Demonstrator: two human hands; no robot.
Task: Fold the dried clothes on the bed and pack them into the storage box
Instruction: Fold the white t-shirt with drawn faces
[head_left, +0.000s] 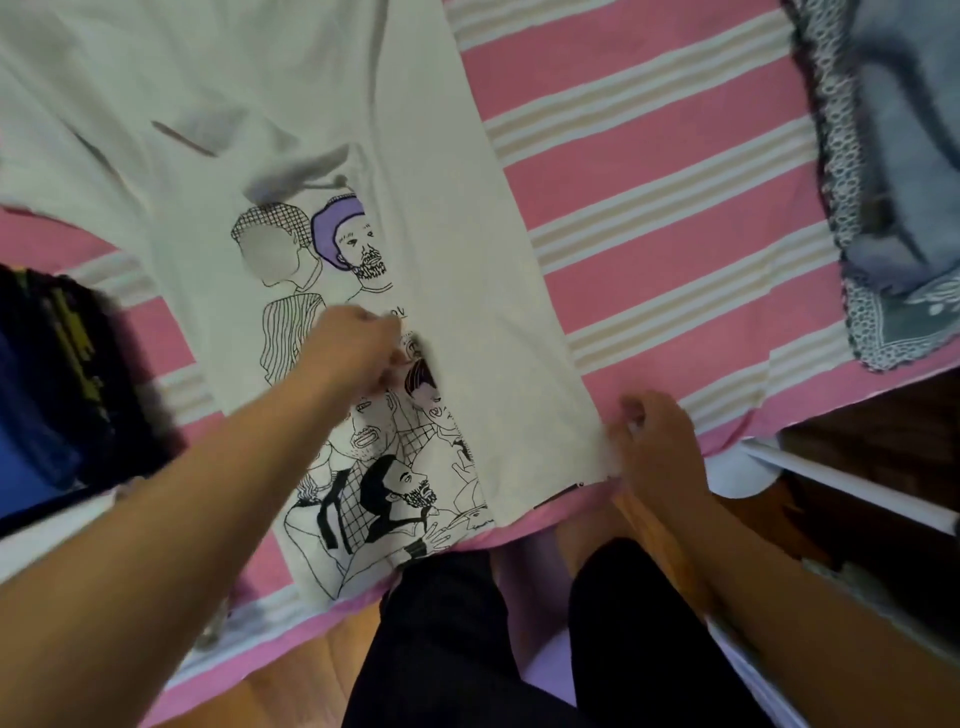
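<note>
White T-shirt (467, 234) with black line-drawn figures and one purple patch lies spread on the pink striped bedsheet (675, 208), running from upper left of the frame down to the bottom centre, hem at the near bed edge. Left hand (358, 353) sits mid-frame on the printed area, fingers curled and pinching the fabric into a small ridge; slightly blurred, so exact finger layout unclear. Right hand (657, 441) at lower right of centre grips the shirt's near right corner, fingers curled round a bunch of white cloth right at the bed edge. Dark folded clothes (57, 374), black with blue and some yellow, sit at the left edge of the frame, just beside the shirt's left side. Blue-grey garment with patterned lace-like trim (883, 182) lies at upper right on the sheet, well apart from the shirt. Person's legs in dark trousers (457, 649) at bottom centre over wooden floor (291, 670). White rail or frame part (852, 488) at right edge, below the bed corner; cannot tell what it belongs to.
</note>
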